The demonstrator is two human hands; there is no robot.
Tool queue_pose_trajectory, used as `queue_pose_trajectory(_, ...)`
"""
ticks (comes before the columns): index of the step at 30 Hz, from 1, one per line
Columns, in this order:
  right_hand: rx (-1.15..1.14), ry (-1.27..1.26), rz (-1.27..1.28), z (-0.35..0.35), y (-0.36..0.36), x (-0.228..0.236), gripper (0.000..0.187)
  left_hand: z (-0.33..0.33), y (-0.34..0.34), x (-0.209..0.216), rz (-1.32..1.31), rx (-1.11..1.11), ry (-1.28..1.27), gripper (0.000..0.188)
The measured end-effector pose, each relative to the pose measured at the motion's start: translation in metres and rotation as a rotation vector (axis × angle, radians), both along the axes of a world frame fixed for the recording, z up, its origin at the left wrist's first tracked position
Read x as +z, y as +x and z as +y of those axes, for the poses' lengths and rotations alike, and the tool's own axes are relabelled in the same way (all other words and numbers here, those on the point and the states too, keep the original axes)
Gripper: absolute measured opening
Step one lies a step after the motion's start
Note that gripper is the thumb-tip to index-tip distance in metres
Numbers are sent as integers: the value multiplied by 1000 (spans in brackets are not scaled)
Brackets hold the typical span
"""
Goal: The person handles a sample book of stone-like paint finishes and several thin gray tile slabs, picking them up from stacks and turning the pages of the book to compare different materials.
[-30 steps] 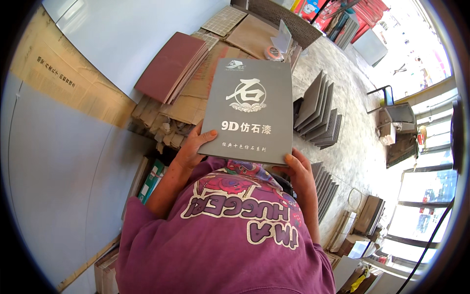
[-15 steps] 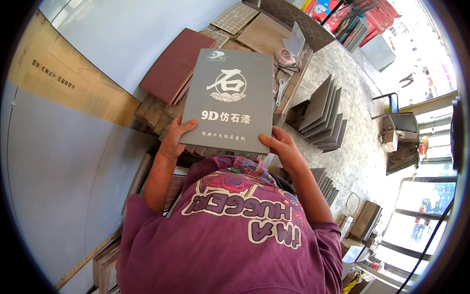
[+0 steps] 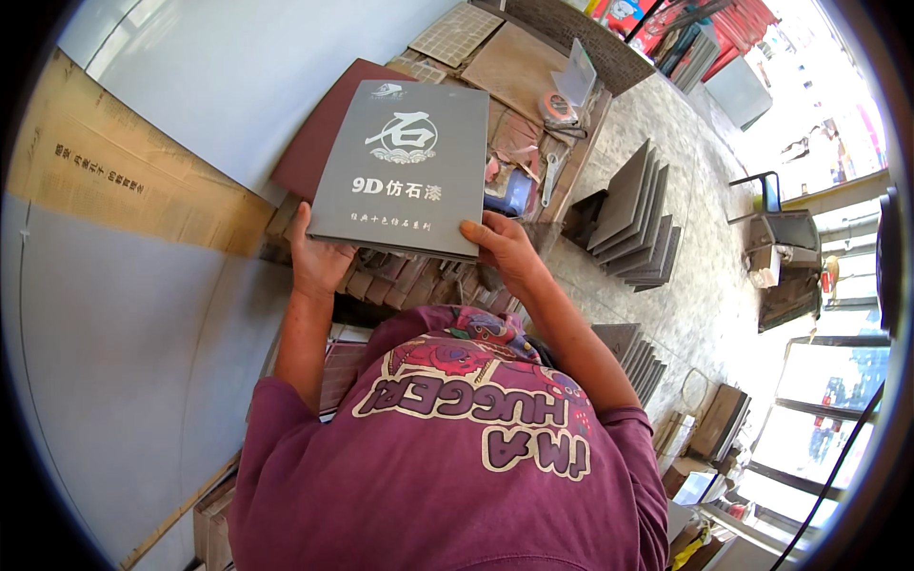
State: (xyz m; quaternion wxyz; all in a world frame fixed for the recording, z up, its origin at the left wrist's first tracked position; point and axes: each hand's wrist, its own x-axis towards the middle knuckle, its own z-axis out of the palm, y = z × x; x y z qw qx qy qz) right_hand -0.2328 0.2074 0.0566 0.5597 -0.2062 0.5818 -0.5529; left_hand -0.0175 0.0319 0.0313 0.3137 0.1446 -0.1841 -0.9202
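Two hands on one grey hardcover book (image 3: 405,171): my left hand (image 3: 321,259) supports the lower-left corner, my right hand (image 3: 503,249) grips the lower-right, thumb on top. Book's over the worktable (image 3: 586,143), overlapping the maroon book (image 3: 312,138); contact unclear. My read: gripping done; cover unopened, release not done.

Table (image 3: 582,152) w/ 1 wrench (image 3: 549,181), 1 tape meas. (image 3: 555,107)

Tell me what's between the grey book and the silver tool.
The head view shows a blue object and reddish material between the grey book and silver tool; kinds unclear.
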Motion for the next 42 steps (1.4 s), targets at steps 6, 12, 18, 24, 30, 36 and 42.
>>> queue_pose_trajectory(6, -10, 8, -12, -12, 19, -6, 53, 40, -5, 0, 126, 85, 105, 59)
queue_pose_trajectory(12, 18, 50, -30, -18, 38, -7, 55, 59, -12, -14, -57, 83, 20, 50)
queue_pose_trajectory(18, 28, 81, -39, -19, 44, -9, 55, 72, -18, -23, -165, 69, 0, 40)
queue_pose_trajectory(24, -44, 47, -110, -20, 49, -10, 53, 77, -20, -24, -256, 30, 9, 30)
queue_pose_trajectory(30, -12, 73, -57, -18, 45, -19, 56, 77, -24, -18, -283, 65, 23, 29)
queue_pose_trajectory(36, 13, 69, -74, -17, 45, -19, 58, 74, -21, -24, -286, 47, 37, 29)
queue_pose_trajectory(42, 33, 82, -53, -17, 45, -22, 55, 72, -19, -31, -276, 51, 42, 31)
